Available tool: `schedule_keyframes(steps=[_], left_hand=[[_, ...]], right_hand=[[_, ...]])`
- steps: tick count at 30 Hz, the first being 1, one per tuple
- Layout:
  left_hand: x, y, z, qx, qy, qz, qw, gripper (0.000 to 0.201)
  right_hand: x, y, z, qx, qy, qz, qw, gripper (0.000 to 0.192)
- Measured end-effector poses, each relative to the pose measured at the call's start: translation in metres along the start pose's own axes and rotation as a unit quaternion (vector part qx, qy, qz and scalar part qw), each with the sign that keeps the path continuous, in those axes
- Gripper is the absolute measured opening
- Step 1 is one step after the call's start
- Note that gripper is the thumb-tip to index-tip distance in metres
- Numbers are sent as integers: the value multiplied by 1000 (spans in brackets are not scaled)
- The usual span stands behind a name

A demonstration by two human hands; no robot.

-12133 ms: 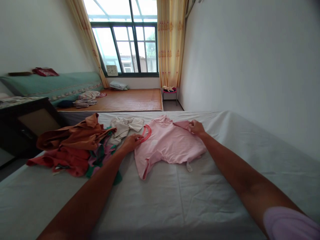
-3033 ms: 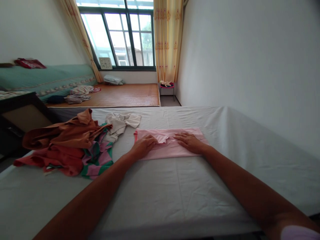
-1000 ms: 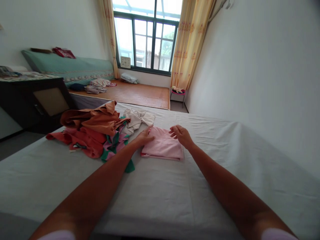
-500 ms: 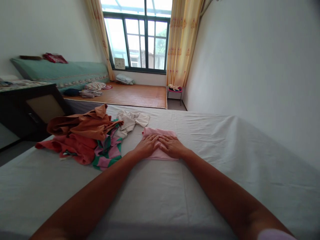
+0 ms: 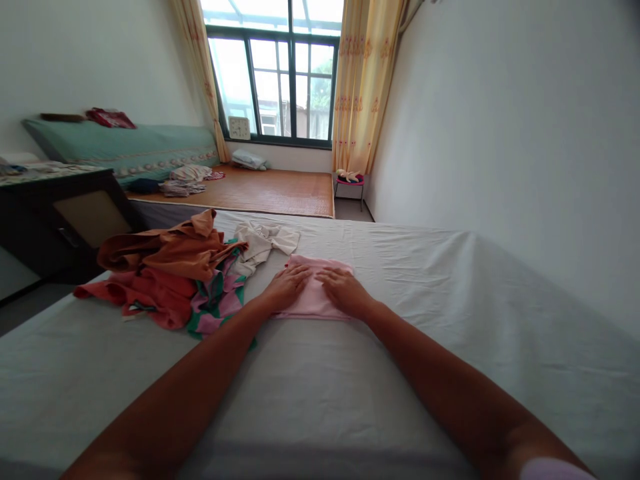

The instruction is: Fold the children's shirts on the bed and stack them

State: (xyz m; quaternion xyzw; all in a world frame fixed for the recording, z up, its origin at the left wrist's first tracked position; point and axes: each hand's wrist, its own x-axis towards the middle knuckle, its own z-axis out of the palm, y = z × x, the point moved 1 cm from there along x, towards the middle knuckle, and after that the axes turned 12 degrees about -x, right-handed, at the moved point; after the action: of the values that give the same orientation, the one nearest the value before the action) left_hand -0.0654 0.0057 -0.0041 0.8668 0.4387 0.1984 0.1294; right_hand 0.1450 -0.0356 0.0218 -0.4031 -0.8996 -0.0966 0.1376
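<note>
Pink shirt (image 5: 316, 300) folded flat, long axis approx. L-R, red trim (image 5: 287, 266) L.

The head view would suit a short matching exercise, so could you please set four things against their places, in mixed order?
Things:
1. Folded pink garment
2. Clock
3. Orange-brown garment
4. Small stool

Places:
A. Heaped against and over a red garment
B. By the lower end of the yellow curtain right of the window
C. Beneath the left hand and right hand
D. At the window's lower left corner

Pairs: 1-C, 2-D, 3-A, 4-B
</note>
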Motion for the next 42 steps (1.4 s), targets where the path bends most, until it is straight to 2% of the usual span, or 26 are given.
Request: schedule_keyframes(steps=[2, 6, 9, 13, 16, 19, 22, 25, 27, 30, 34, 37, 39, 42], left_hand=[[1, -11, 0, -13, 14, 19, 1000, 45], [3, -25, -1, -18, 26, 46, 998, 45], [3, -27, -2, -12, 28, 48, 998, 44], [2, -26, -2, -7, 33, 54, 998, 44], [2, -25, -1, -3, 30, 51, 998, 44], [2, -25, 0, -9, 32, 45, 998, 44], [2, -24, -1, -17, 31, 34, 999, 44], [1, -22, -2, -19, 22, 20, 999, 44], [1, -21, -3, -19, 17, 15, 1000, 45], [0, -20, -3, -24, 18, 10, 1000, 45], [0, -20, -3, -32, 22, 6, 999, 44], [-1, -18, -4, -29, 19, 2, 999, 45], [-2, -16, -6, -24, 13, -3, 1000, 45], [-3, -12, -9, -12, 5, -16, 1000, 46]], right_hand=[[0, -19, 2, 29, -33, -50, 998, 45], [-5, -35, 4, 51, -85, -68, 993, 64], [-7, -40, 1, 71, -87, -100, 989, 67], [-4, -42, -2, 97, -72, -128, 984, 59], [0, -27, 5, 81, -65, -64, 993, 54], [0, 2, 18, 36, -50, 35, 998, 50], [-4, 34, 32, 7, -30, 136, 990, 47], [-6, 55, 39, 25, 3, 209, 978, 48], [-5, 60, 39, 83, 28, 245, 966, 54], [-3, 59, 35, 228, 54, 315, 920, 66], [-3, 53, 27, 415, 92, 415, 805, 73], [-3, 49, 22, 511, 98, 459, 720, 60], [-3, 48, 17, 555, 95, 462, 685, 49], [-4, 49, 11, 597, 80, 449, 660, 41]])
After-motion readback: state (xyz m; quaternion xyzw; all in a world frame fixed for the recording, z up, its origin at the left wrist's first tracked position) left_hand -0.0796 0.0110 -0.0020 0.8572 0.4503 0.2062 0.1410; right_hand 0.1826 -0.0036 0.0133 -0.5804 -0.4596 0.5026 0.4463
